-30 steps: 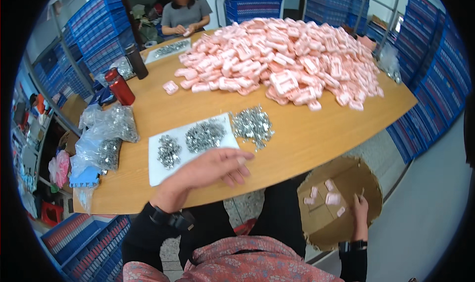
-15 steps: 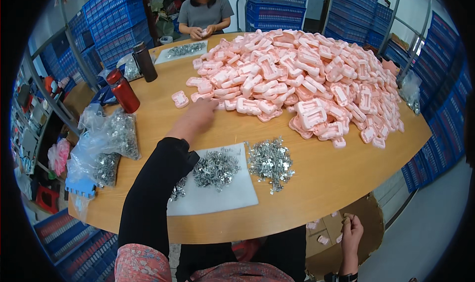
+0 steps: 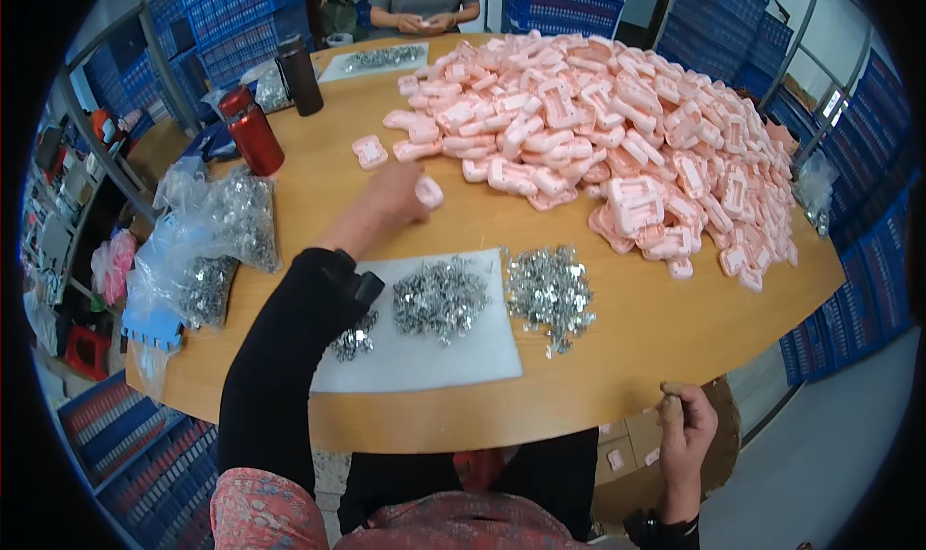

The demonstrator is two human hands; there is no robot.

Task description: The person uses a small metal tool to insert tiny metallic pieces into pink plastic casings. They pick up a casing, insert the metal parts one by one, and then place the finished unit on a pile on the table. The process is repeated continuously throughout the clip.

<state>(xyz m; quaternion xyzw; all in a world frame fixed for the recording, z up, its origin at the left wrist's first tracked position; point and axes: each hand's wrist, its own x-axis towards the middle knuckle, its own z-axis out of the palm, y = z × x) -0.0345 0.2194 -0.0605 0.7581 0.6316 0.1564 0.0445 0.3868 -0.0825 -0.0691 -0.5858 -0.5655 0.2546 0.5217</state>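
Note:
My left hand (image 3: 386, 201) is closed on a small pink plastic casing (image 3: 429, 193), held just over the table short of the big pile. That heap of pink casings (image 3: 579, 116) covers the table's far middle and right, and one loose casing (image 3: 368, 152) lies beyond my left hand. My right hand (image 3: 689, 432) is at the table's front edge, thumb and finger pinched; whatever is between them is too small to tell. Between my hands, small silver metal pieces (image 3: 441, 299) lie on a white foam sheet (image 3: 473, 362), and another silver heap (image 3: 550, 295) sits beside it.
Clear bags of metal pieces (image 3: 246, 217) and a red bottle (image 3: 252, 134) stand at left, a dark bottle (image 3: 300, 78) behind them. A person (image 3: 424, 0) across the table handles a casing. Below the front edge is a cardboard box (image 3: 632, 454) with pink casings. Blue crates (image 3: 236, 20) are stacked around.
My left hand has drawn back from the pile's left edge, bringing a pink casing with it. My right hand has risen toward the table edge, still pinched. The view has shifted slightly.

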